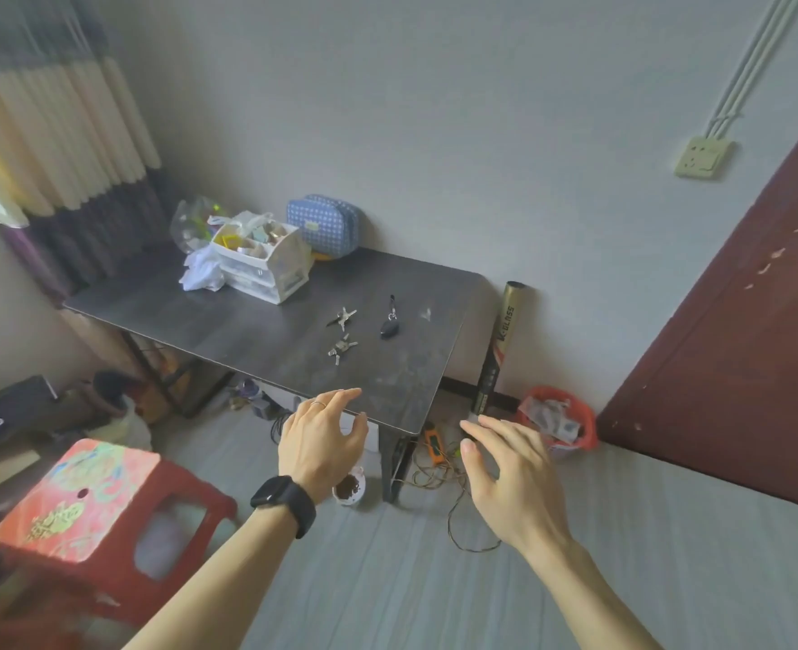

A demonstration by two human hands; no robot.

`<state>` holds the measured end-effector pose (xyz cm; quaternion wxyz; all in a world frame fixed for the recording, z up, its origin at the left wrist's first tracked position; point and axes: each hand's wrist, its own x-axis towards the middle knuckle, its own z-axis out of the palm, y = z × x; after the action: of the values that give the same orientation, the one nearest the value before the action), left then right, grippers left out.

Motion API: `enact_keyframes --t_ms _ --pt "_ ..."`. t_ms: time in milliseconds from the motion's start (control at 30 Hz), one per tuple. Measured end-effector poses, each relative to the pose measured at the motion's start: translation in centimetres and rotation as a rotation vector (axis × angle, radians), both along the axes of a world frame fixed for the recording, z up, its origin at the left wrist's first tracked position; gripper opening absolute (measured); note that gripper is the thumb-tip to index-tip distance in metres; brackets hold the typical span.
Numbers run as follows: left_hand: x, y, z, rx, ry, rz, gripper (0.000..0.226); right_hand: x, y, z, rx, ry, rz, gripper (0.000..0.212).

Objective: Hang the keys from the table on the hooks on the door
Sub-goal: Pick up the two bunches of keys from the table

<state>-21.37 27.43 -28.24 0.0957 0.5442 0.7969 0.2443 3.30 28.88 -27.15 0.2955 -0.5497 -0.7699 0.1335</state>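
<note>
Keys: two silver key bunches (342,317) (342,348) and a black fob (389,327) lie on the table (256,321), right half.
Left hand (322,441): empty, fingers spread, at table's near edge.
Right hand (512,471): empty, spread, off table's near corner.
Door (739,368): right of table; hooks unseen.
Advice: reach farther; pinch one ring.

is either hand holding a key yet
No, the left hand and right hand are open and empty; all three key bunches lie on the table.

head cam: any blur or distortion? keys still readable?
Head view: strong wide-angle bending at the door and curtain; red stool blurred at lower left; lighting soft and flat, no glare; three key sets small but distinct on the table.
</note>
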Motion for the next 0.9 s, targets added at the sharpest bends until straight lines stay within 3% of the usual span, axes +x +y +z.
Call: enact_keyframes --t_ms 500,700,900 --pt "-10.6 20.8 -7.7 -0.226 -0.09 0.246 0.041 -13.7 26.6 -8.0 -0.265 -0.048 0.283 0.029" --pt "-17.9 27.8 -12.0 -0.326 -0.121 0.231 0.043 -21.8 33.6 -13.4 -0.413 -0.097 0.288 0.033" --pt "-25.3 36.4 -17.6 -0.44 -0.172 0.081 0.045 -29.8 38.6 -19.8 -0.59 -0.194 0.202 0.033"
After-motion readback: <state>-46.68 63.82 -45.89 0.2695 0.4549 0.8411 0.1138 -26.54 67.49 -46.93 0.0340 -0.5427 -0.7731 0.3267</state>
